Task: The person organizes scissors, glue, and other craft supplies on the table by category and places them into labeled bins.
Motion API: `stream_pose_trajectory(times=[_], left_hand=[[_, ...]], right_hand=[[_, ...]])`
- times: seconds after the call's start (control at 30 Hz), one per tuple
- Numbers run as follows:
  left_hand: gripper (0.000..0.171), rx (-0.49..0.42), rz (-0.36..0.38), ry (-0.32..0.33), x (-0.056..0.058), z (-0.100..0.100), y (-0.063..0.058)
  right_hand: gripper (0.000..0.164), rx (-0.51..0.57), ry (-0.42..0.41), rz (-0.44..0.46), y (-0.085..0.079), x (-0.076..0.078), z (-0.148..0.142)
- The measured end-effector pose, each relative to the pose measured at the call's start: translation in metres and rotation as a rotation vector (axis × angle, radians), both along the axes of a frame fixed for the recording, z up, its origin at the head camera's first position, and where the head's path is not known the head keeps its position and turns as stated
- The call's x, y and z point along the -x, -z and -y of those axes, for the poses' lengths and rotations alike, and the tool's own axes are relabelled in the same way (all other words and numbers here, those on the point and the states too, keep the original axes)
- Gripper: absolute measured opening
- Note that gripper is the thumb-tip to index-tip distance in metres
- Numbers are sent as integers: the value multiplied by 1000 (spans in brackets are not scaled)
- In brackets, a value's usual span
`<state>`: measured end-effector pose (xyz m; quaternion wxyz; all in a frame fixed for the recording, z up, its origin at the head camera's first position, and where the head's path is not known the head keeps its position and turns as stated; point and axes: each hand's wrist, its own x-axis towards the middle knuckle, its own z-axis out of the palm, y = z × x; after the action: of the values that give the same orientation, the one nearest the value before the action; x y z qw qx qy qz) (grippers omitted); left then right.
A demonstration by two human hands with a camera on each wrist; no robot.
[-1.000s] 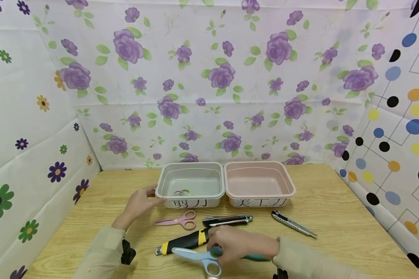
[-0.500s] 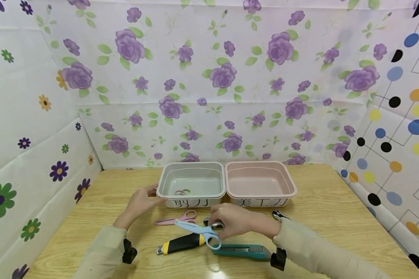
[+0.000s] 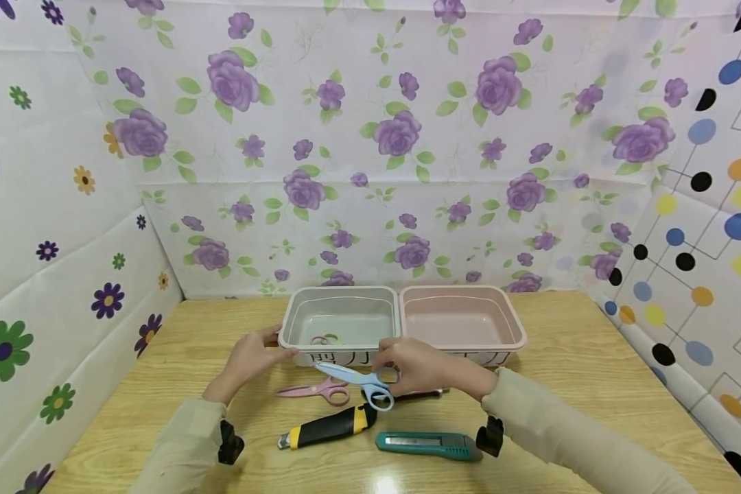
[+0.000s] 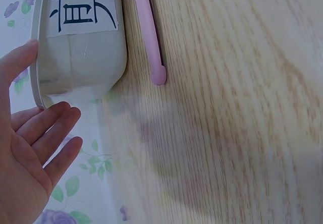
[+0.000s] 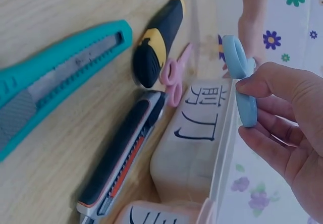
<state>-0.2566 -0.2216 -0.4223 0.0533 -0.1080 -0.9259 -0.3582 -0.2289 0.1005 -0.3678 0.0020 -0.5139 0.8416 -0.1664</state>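
pinching the blue scissors (image 3: 362, 381) by the handles (image 5: 247, 110) in the right hand (image 3: 416, 367), raised above the table (image 3: 321, 473) on the near side of the gray box (image 3: 346, 305); resting the left hand (image 3: 253, 358), with relaxed fingers, against its left corner. keep the blades (image 3: 339, 372) closed, angle the tips (image 3: 320, 366) away from the left hand, and stay clear of the near rim (image 3: 333, 347).

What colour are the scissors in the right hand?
The scissors are light blue, blades and handles alike; the head view shows them best.
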Motion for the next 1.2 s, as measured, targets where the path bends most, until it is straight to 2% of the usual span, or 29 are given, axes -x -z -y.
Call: stream_pose_trajectory(times=[0.33, 0.5, 0.87, 1.03, 1.2], left_hand=[[73, 5, 4, -6, 0, 1, 0], [72, 2, 10, -23, -1, 2, 0], [74, 12, 14, -19, 0, 0, 0], [74, 18, 7, -8, 0, 0, 0], [72, 19, -7, -5, 1, 0, 0]], right_hand=[[25, 31, 53, 28, -9, 16, 1], [22, 46, 31, -1, -13, 30, 2], [28, 102, 76, 18, -8, 56, 2], [27, 125, 113, 53, -8, 68, 2], [28, 106, 151, 27, -8, 77, 4]])
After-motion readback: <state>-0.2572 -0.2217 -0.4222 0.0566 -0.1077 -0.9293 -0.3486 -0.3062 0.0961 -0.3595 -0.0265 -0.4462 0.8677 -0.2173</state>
